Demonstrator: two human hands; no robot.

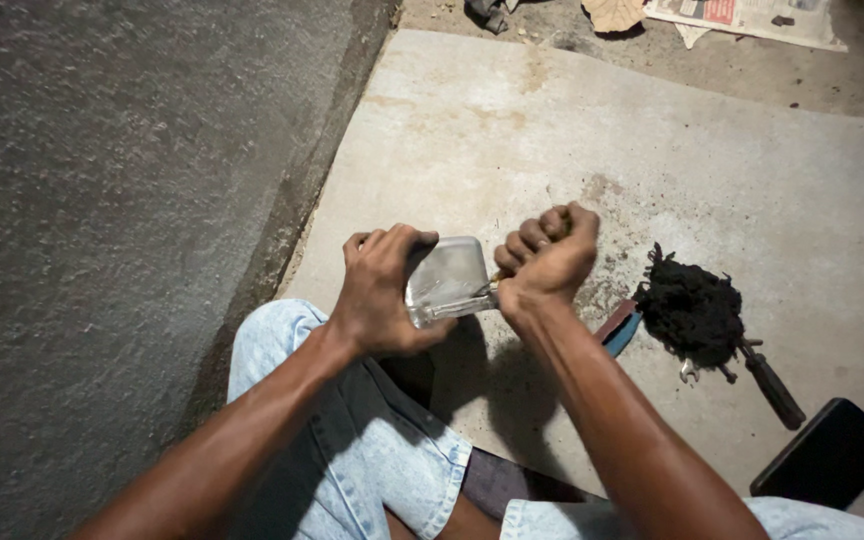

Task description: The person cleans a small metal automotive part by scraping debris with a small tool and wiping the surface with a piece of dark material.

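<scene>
From the head view, the left hand point(384, 290) wraps its grip around a clear squarish container point(445, 280) above the lap, over the concrete floor point(652, 150). The right hand point(547, 262) is fisted tight on a thin tool point(493, 281) whose tip touches the container. A black rag point(690, 312) lies nearby.

A pale concrete slab point(572, 140) carries the things, its left edge meeting a darker rough surface point(102, 200). Toward its right edge lies a black clump of fibres point(690, 312), with a dark-handled tool point(772, 385) touching it and small metal pieces point(690, 372) just beside. A red-and-blue flat object point(620, 327) lies near the clump. A black slab-like device point(827, 455) rests at the lower right corner. Beyond the far edge lies a newspaper point(752, 15).
</scene>
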